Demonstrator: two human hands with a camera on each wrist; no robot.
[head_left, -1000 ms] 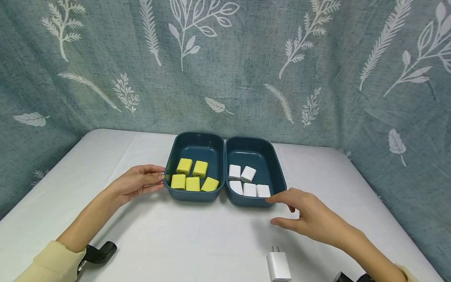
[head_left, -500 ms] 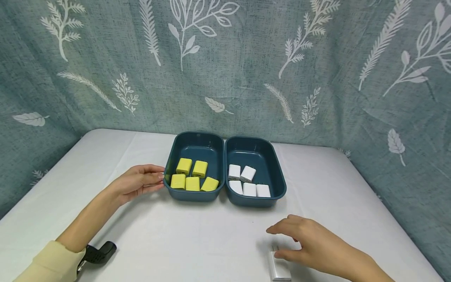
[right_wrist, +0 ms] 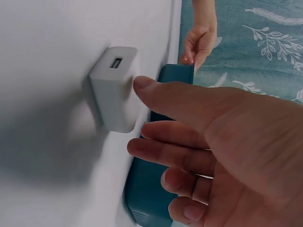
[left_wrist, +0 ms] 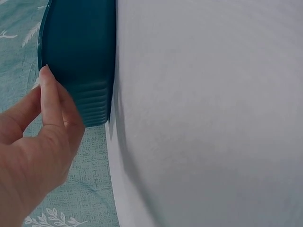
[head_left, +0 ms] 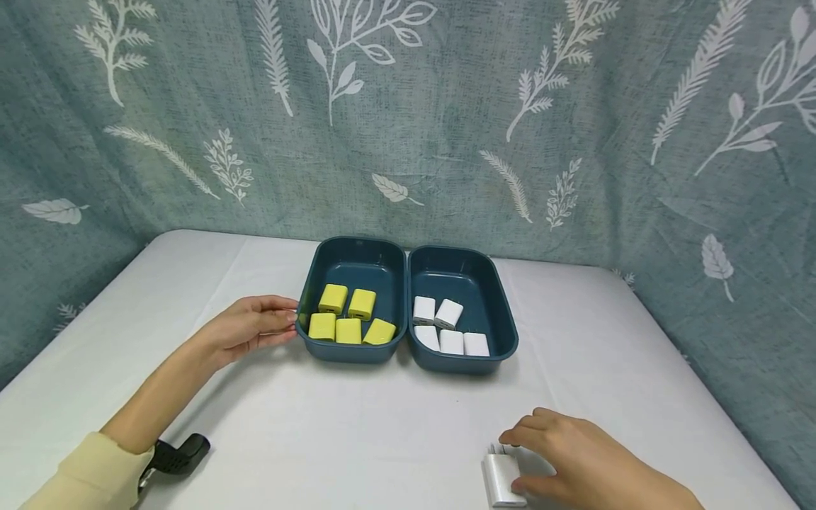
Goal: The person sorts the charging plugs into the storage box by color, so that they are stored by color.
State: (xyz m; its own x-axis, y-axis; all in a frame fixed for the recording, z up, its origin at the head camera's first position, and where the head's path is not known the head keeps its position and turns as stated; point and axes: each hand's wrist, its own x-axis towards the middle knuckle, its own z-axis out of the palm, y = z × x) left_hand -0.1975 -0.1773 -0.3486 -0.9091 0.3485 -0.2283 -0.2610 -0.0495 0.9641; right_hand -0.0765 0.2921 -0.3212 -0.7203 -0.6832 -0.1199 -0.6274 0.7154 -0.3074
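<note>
A white USB plug charger [head_left: 502,479] lies on the white table, prongs pointing away; its USB slot shows in the right wrist view. My right hand [head_left: 574,457] hovers at it, thumb by its side and fingers beyond the prongs. In the right wrist view, the thumb [right_wrist: 147,87] overlaps the charger's edge, the fingers are spread apart, and whether they touch is unclear. My left hand [head_left: 255,329] rests its fingertips on the outer left side of the left dark teal bin [head_left: 347,354], at its rim in the left wrist view. Several yellow chargers [head_left: 348,331] lie in that bin.
The right teal bin [head_left: 459,365] stands against the left one and holds several white chargers [head_left: 451,343]. A green-blue curtain [head_left: 408,142] with white leaf prints hangs behind the white tabletop [head_left: 357,432]. A black wrist device [head_left: 181,455] is on the left wrist.
My right hand has left the front edge of the right bin and come down toward me, to the white charger. My left hand has stayed at the left bin.
</note>
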